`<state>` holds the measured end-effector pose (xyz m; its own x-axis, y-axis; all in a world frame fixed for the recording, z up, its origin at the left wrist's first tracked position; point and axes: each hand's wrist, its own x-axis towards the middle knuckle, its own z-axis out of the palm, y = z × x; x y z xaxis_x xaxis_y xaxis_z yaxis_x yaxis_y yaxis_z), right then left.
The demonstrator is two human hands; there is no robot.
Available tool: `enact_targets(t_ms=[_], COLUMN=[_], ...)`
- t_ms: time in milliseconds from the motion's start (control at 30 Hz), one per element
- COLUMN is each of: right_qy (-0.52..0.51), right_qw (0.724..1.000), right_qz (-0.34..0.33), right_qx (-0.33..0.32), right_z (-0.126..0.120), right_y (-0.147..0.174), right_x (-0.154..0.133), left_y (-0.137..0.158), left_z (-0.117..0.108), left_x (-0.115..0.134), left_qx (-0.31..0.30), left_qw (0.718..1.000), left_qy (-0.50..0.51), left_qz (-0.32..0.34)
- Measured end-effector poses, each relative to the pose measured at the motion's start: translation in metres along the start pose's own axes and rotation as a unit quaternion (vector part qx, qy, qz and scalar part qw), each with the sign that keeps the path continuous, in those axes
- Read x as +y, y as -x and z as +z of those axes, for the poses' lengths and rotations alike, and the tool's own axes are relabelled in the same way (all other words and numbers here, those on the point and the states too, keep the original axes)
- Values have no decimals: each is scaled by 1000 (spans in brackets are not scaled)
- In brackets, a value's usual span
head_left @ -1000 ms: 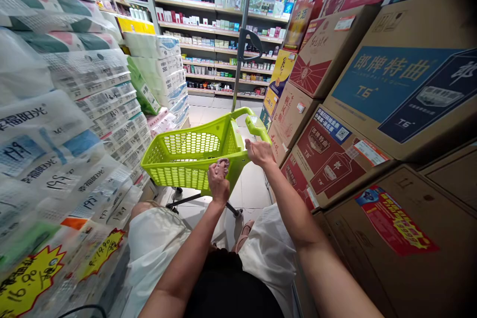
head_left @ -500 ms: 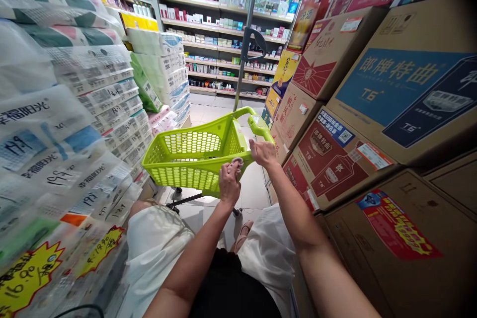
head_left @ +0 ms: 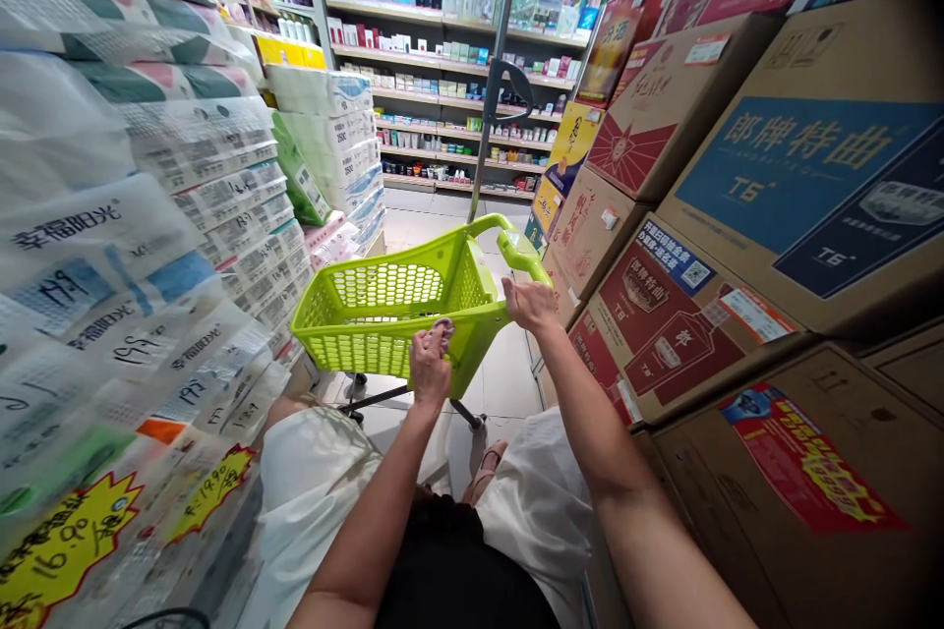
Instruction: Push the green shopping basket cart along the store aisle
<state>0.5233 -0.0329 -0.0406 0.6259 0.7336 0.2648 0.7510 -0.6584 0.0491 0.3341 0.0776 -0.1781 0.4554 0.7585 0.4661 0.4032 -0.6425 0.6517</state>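
We are wiping the near rim of the green basket trolley (head_left: 390, 300), which stands in the aisle between stacked tissue packs (head_left: 184, 197) and cartons (head_left: 664, 314). Our left hand (head_left: 430, 371) clutches a small cloth (head_left: 443, 327) against the rim; our right hand (head_left: 529, 303) grips the handle (head_left: 516, 251). Next, as we judge it, the cloth must slide along the rim.

Both forearms are bare; no sleeves, watch or bracelet show on them. The left hand (head_left: 430, 375) and the right hand (head_left: 530, 305) carry no gloves, and no rings can be made out. The torso wears a black top (head_left: 457, 565). The legs are covered by a loose white garment (head_left: 314, 486). One foot wears a pink sandal (head_left: 483, 470).
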Motion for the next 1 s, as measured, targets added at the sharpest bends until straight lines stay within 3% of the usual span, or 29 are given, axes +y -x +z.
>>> enact_targets(t_ms=[133, 200, 400, 633, 700, 867, 1000], right_qy=[13, 15, 27, 32, 28, 22, 23], right_qw=[1000, 1000, 1000, 999, 999, 999, 999], right_qz=[7, 7, 7, 30, 31, 28, 24], right_qx=[8, 12, 9, -1, -4, -9, -1], right_z=[5, 7, 8, 6, 5, 3, 3], right_y=[-3, -4, -4, -5, -5, -4, -2], right_x=[7, 9, 13, 18, 18, 21, 22], left_y=[-7, -5, 4, -7, -6, 1, -9], left_z=[-19, -21, 2, -41, -44, -35, -62], left_x=[-32, -34, -13, -76, -79, -71, -108], left_qx=[45, 56, 10, 94, 110, 53, 128], left_qw=[996, 994, 1000, 988, 984, 994, 977], left_qy=[-21, -20, 21, -28, -41, -31, -51], left_qz=[-71, -88, -15, -123, -137, -85, -163])
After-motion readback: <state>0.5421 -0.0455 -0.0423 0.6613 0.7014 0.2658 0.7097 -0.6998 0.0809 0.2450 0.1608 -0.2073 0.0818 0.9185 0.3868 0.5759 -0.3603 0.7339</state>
